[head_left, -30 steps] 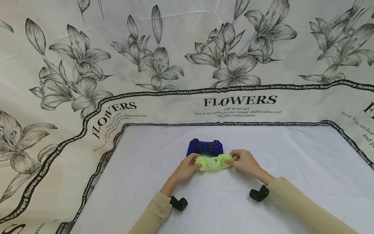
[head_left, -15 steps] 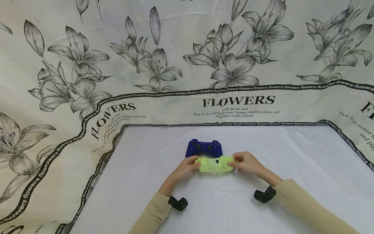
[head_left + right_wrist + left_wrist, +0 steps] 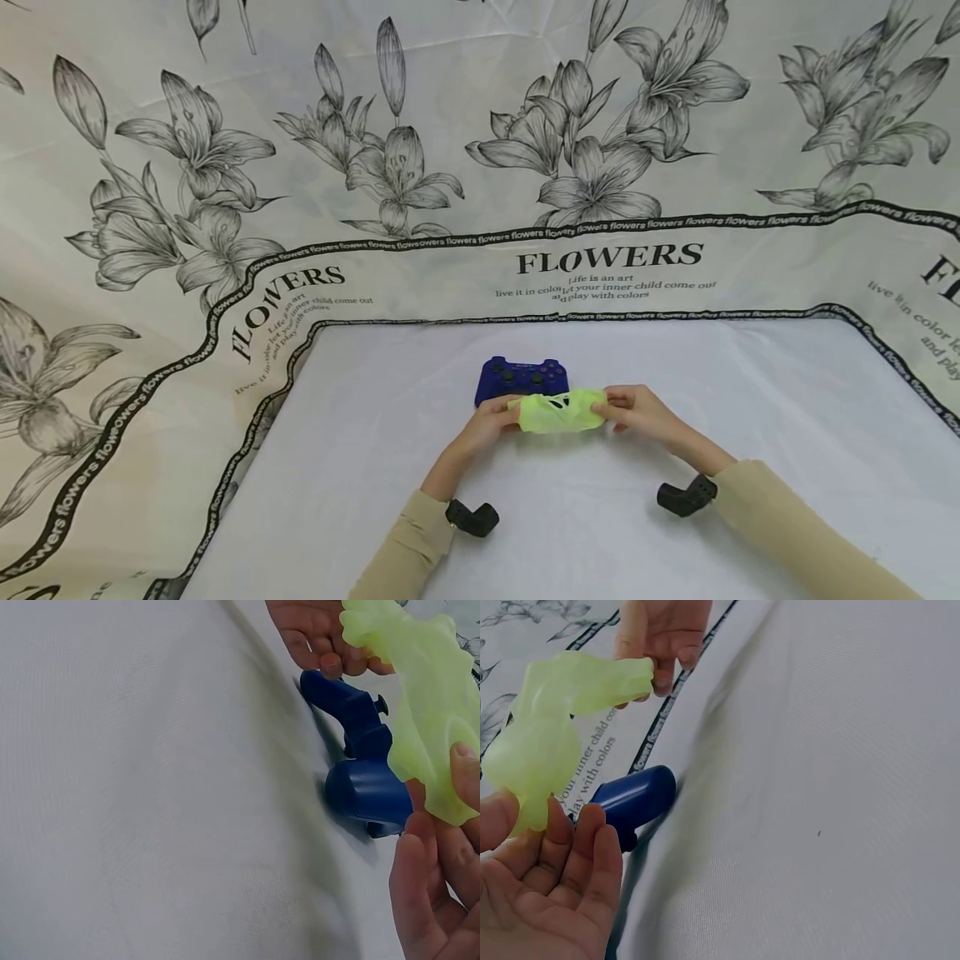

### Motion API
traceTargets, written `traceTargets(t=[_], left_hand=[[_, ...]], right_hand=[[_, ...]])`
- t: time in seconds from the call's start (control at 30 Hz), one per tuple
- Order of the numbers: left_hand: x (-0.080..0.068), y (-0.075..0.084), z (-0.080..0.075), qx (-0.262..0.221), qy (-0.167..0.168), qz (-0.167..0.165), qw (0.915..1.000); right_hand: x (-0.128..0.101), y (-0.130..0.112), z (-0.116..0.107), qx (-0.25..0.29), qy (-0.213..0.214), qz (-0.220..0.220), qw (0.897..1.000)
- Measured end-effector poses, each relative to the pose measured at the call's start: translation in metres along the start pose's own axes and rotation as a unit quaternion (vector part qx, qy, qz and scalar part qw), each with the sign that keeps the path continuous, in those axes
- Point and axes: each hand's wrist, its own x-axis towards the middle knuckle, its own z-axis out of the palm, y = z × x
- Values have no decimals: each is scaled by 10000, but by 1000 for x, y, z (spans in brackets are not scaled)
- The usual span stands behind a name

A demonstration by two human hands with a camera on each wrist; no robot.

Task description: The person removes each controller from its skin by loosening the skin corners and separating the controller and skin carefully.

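A yellow-green silicone controller cover (image 3: 558,412) hangs stretched between both hands just above the white table. My left hand (image 3: 491,421) pinches its left end (image 3: 532,761) between thumb and fingers. My right hand (image 3: 633,412) pinches its right end (image 3: 431,712). Behind the cover a blue game controller (image 3: 522,379) lies flat on the table, its grips (image 3: 634,799) (image 3: 367,787) showing in the wrist views. The cover's near side hides the controller's front edge in the head view.
The white table surface (image 3: 570,517) is bordered by a cream cloth printed with black lilies and the word FLOWERS (image 3: 609,258), rising behind. Black wrist-camera mounts (image 3: 472,518) (image 3: 684,497) sit under both beige sleeves.
Both hands have lifted the cover slightly and carried it toward the controller, and it now overlaps the controller's front edge. The controller has not moved.
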Motion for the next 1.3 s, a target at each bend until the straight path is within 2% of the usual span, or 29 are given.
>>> traceTargets(t=[0.23,0.4,0.83,1.1,1.2,1.3], left_hand=[[4,2,6,-492,49,57,9988],[6,2,9,-896,158,-40,9958],[3,4,11,-1349,115,-177,9906],[1,4,13,-1663,39,52,9861],[2,2,12,-1573,11,169,9874],[2,1,11,-1424,-153,285,9893]], right_hand=[[-2,2,-4,303,-125,-198,9993],[-4,1,-5,548,-266,-266,9978],[-6,-1,-7,882,-547,-410,9938],[-6,2,-8,1261,-531,-352,9900],[-6,3,-9,1465,-642,-498,9859],[-7,5,-10,1695,-860,-688,9794]])
